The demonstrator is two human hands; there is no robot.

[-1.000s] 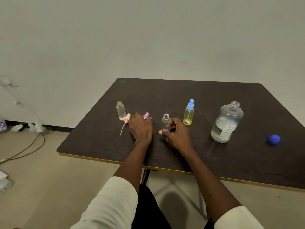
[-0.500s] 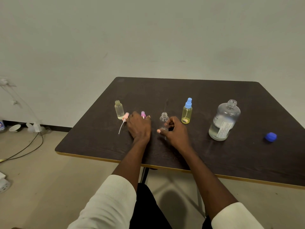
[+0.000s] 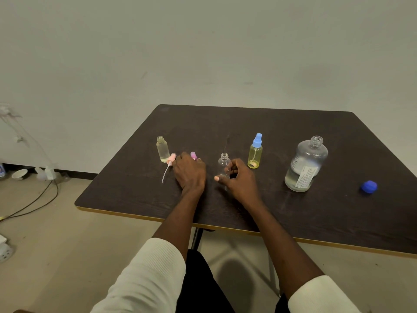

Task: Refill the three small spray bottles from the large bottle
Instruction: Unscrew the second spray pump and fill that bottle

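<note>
On the dark table [image 3: 282,206], my right hand [image 3: 240,180] grips the lower part of a clear, empty small bottle [image 3: 224,162] that stands upright with no cap. My left hand [image 3: 189,171] lies palm down with its fingers curled over a purple spray head [image 3: 193,155]. To its left lie a pink spray head with a tube [image 3: 171,159] and an uncapped small bottle of pale liquid [image 3: 163,150]. A yellow small bottle with a blue sprayer [image 3: 255,154] stands right of my right hand. The large clear bottle [image 3: 306,164] stands open and partly full, farther right.
The large bottle's blue cap [image 3: 369,187] lies near the table's right side. The table's front edge [image 3: 140,215] has a light trim. Cables and a small bowl [image 3: 19,173] lie on the floor at the left, by the wall.
Only the view has shifted slightly. Both hands and all bottles keep their places.
</note>
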